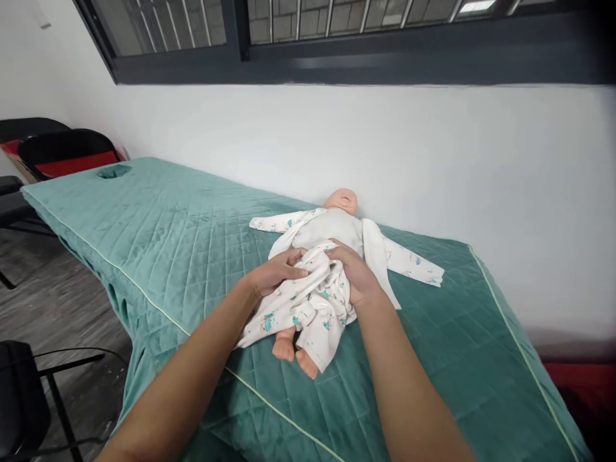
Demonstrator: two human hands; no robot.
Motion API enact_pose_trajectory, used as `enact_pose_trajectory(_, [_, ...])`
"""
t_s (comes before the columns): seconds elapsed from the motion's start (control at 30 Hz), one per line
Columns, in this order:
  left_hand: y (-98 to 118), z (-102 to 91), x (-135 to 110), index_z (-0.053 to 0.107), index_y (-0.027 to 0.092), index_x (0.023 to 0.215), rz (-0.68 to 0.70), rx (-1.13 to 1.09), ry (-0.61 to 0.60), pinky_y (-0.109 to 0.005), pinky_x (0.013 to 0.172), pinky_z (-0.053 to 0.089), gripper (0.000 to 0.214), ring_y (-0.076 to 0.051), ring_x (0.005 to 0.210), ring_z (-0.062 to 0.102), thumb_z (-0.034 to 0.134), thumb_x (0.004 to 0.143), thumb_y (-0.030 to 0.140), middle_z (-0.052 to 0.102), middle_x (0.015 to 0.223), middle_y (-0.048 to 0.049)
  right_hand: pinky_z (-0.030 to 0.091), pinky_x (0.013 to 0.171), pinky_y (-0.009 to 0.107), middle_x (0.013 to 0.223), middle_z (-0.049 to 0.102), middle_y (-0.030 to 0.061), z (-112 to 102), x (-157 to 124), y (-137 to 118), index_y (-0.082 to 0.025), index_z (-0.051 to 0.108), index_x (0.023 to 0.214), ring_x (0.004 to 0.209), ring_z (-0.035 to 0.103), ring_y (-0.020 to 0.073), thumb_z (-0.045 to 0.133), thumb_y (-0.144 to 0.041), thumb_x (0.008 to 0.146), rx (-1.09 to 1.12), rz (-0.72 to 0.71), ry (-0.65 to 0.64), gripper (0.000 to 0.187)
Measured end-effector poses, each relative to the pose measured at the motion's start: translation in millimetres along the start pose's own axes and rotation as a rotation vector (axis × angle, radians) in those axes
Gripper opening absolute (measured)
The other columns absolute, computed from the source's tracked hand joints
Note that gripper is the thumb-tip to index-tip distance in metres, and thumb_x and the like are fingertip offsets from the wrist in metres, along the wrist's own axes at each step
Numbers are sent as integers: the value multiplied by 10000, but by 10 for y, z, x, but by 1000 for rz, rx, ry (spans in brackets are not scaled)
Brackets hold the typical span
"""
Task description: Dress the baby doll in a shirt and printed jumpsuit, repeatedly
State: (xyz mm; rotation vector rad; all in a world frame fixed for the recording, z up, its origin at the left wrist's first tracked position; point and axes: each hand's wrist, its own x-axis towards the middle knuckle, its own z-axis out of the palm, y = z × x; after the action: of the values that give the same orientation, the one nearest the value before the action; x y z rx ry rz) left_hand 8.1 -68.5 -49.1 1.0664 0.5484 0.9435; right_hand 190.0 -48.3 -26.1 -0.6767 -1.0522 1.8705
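On the doll (335,229), your left hand (278,272) and right hand (355,271) clasp printed trousers (308,301), likely light, limp; best held by bunched top edge

A green quilted bed (192,244) carries a baby doll (334,228) on its back and patterned white clothes (308,305).

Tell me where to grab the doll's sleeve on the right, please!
Probably pinch that sleeve at its cuff, coming from the right: it stretches out flat away from the doll, its end clear of the right hand.
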Motion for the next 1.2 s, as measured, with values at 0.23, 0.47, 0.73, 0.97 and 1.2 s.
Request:
enact_pose_trajectory(0.23, [101,-104,58,714,102,920,-240,93,-115,-269,699,509,333,-165,723,657,838,662,273,730,842,-81,442,564,233,689,624,-35,112,-59,-48,-197,608,814,618,576,127,750,-352,736,-190,17,78,225])
enact_pose_trajectory(0.47, [-152,-277,44,687,112,886,-73,-165,87,-223,598,485,344,-134,630,639,824,689,358,702,771,-63,490,820,320,1037,726,34,262,-137,-119,-204,718,1035,961,653,232,772,-370,736,-657,113,-204,346])
enact_pose_trajectory(0.73, [-35,-291,25,699,122,953,-105,-79,9,-222,620,487,420,-139,691,625,827,675,410,690,819,-57,521,788,348,885,734,67,159,-53,-37,-163,701,1055,818,683,222,773,-334,743,-230,188,-3,363])
enact_pose_trajectory(0.97, [-13,-377,1,712,97,885,-182,-42,-172,-250,589,499,417,-165,633,636,889,548,269,715,776,-66,424,541,268,629,608,0,158,-11,63,-177,652,819,520,518,126,678,-424,834,-93,155,24,248])
enact_pose_trajectory(1.2, [-81,-394,-63,688,102,1056,-104,-299,-88,-321,728,545,545,-240,766,700,829,535,181,739,877,-105,372,500,247,610,572,-12,158,-35,19,-169,671,900,508,462,108,711,-460,802,-284,162,-40,310])
